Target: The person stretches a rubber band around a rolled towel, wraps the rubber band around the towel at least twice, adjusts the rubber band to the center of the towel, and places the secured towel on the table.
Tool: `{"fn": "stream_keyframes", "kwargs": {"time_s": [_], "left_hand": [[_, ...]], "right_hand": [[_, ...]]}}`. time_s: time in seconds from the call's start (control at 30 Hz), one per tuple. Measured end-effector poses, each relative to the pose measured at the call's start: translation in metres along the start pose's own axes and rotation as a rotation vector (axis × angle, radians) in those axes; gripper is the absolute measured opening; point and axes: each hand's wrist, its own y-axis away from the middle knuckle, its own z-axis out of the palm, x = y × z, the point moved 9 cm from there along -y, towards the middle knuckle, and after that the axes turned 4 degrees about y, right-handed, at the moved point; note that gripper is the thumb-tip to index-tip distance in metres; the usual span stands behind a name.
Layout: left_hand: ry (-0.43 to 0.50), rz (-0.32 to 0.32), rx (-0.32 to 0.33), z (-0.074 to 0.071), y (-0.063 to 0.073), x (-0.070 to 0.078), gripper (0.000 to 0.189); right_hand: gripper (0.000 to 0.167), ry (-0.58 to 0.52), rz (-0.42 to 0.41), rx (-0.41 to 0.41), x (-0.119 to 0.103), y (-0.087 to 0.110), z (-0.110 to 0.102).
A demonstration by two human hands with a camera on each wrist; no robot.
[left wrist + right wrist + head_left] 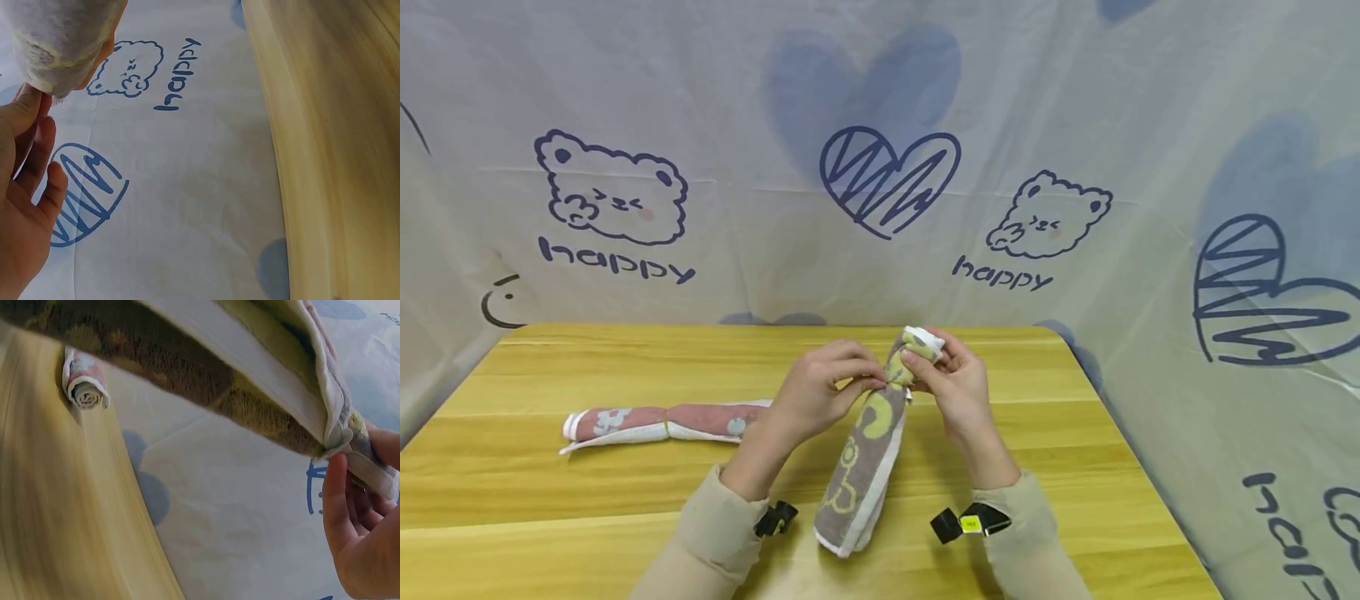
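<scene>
A grey-brown rolled towel (pixel 859 467) with yellow patterns and a white edge is held tilted over the table, cinched in near its upper end. My left hand (pixel 820 390) pinches at that narrow waist with thumb and fingertips. Around the upper end, my right hand (pixel 961 392) grips the roll, thumb in front. From the right wrist view, a fingertip of this hand (pixel 365 531) touches the pinched spot. Whether a tie sits between the left fingertips is hidden. On the table to the left lies a pink rolled towel (pixel 703 421) with a thin yellowish band round its middle.
The wooden table (pixel 1060 517) carries both hands' work. Behind it hangs a pale cloth (pixel 745 100) printed with hearts, bears and lettering. Black straps (pixel 775 518) sit at the cuffs. My left forearm passes in front of the pink roll's right end.
</scene>
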Motion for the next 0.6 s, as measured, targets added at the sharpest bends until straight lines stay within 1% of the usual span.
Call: {"fn": "stream_keyframes", "kwargs": {"time_s": [0.07,0.2,0.33,0.4,0.47,0.5,0.6], "left_hand": [[-0.022,0.004,0.014,0.000,0.000,0.001,0.013],[-0.032,-0.019,0.043,-0.002,0.001,-0.002,0.013],[0.014,-0.047,0.042,0.000,0.002,-0.005,0.014],[0.041,-0.062,0.030,0.002,0.002,-0.005,0.013],[0.066,-0.094,0.006,0.005,0.002,-0.006,0.011],[0.077,-0.116,-0.010,0.007,0.003,-0.007,0.010],[0.112,-0.208,-0.074,0.015,0.006,-0.013,0.008]], "right_hand": [[0.037,-0.009,-0.001,0.019,-0.001,0.001,0.000],[0.037,-0.023,-0.011,0.041,-0.003,0.003,0.001],[0.037,-0.040,-0.029,0.061,-0.002,0.004,0.001],[0.036,-0.055,-0.042,0.077,-0.001,0.005,0.000],[0.035,-0.070,-0.058,0.093,0.000,0.006,0.000],[0.034,-0.078,-0.065,0.101,0.000,0.006,-0.001],[0.034,-0.085,-0.079,0.125,0.001,0.006,-0.003]]}}
